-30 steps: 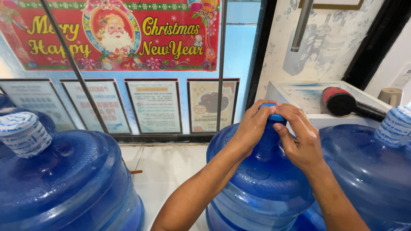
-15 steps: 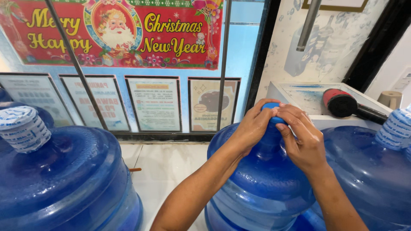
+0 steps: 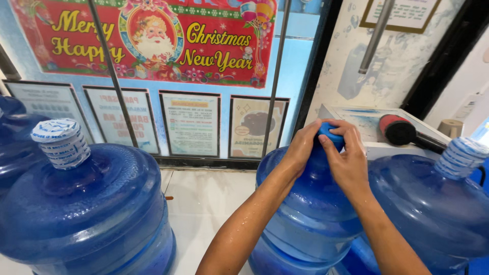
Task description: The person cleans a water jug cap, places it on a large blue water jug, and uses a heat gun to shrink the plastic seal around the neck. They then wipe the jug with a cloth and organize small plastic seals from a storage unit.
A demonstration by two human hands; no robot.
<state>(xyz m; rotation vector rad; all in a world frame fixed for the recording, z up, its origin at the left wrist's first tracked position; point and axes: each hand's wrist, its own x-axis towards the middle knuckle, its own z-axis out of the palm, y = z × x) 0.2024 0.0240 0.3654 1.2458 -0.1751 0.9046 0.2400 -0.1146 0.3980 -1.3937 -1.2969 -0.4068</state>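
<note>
A large blue water jug [image 3: 310, 214] stands in front of me on the pale tiled floor. Both my hands wrap around its blue cap [image 3: 330, 134] at the top of the neck. My left hand [image 3: 301, 148] grips the cap from the left side. My right hand [image 3: 348, 159] covers it from the right and front, fingers curled over the top. Most of the cap is hidden under my fingers.
A second blue jug [image 3: 81, 214] with a white sealed cap [image 3: 60, 143] stands at the left, a third [image 3: 433, 203] with a sealed cap [image 3: 461, 155] at the right. A glass wall with framed notices and a red festive banner lies ahead. A red-and-black brush [image 3: 402, 131] rests on a white box.
My hands stay on the cap; the right hand's fingers have shifted slightly over the top. The view has dipped a little.
</note>
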